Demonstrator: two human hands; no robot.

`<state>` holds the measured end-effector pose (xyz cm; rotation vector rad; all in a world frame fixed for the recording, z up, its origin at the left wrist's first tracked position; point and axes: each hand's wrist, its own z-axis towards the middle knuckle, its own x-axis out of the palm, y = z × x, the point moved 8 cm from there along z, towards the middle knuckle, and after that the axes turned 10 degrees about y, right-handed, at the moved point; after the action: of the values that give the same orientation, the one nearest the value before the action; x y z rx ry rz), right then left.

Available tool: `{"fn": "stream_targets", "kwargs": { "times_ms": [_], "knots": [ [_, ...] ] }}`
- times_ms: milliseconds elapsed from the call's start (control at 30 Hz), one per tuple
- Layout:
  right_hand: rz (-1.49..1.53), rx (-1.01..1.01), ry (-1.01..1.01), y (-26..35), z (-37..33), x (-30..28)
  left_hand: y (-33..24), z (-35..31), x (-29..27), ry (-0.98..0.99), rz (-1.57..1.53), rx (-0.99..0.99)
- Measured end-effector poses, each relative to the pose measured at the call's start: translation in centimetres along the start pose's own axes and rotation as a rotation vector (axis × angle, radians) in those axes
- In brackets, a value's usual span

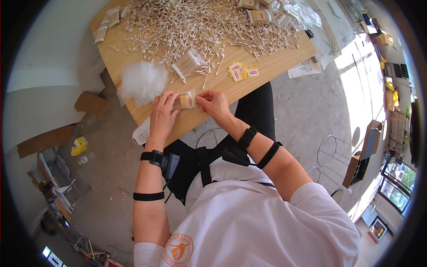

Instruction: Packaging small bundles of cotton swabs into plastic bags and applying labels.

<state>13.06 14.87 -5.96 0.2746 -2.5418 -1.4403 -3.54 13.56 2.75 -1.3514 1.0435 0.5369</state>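
Note:
Between my hands, near the table's front edge, lies a clear packet of cotton swabs (183, 101) with a yellow card inside its right end. My left hand (163, 112) grips the packet's left end between thumb and fingers. At the other end, the thumb and fingertips of my right hand (212, 104) pinch the edge of the clear bag. Just beyond the packet rests another bag of swabs (188, 64), without a visible card. Left of it is a stack of clear empty bags (144, 81). Several yellow cards (243, 71) lie to the right.
A large heap of loose cotton swabs (178, 26) covers the far part of the wooden table (280, 62). Filled packets (260, 16) sit at the far right, others (106, 22) at the far left. A wire-frame stool (327, 151) stands on the floor at right.

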Motion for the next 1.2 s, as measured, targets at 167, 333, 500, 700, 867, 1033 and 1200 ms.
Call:
{"fn": "stream_targets", "kwargs": {
  "times_ms": [167, 333, 500, 700, 867, 1033, 1200],
  "knots": [
    [0.139, -0.005, -0.004, -0.2, -0.3, 0.6, 0.0, 0.0, 0.0, -0.02, -0.002, 0.026],
    [0.193, -0.013, -0.014, 0.7, -0.3, 0.5, 0.1, 0.0, -0.1, 0.0, -0.017, 0.01],
    [0.256, 0.025, 0.021, 1.4, -0.1, 0.8, 0.3, 0.1, 0.0, -0.002, -0.024, 0.015],
    [0.278, 0.069, -0.06, 1.0, -0.4, 0.5, 0.5, 0.1, 0.2, -0.006, -0.035, 0.013],
    [0.287, 0.106, 0.027, 0.6, -0.4, 1.1, 0.5, 0.2, 0.1, -0.002, -0.033, 0.011],
    [0.229, 0.155, 0.075, 0.8, -0.6, 1.6, 0.5, 0.3, 0.1, 0.016, -0.028, 0.006],
    [0.257, 0.159, 0.091, 0.7, -0.8, 1.9, 0.5, 0.3, 0.0, 0.018, -0.034, 0.004]
  ]
}}
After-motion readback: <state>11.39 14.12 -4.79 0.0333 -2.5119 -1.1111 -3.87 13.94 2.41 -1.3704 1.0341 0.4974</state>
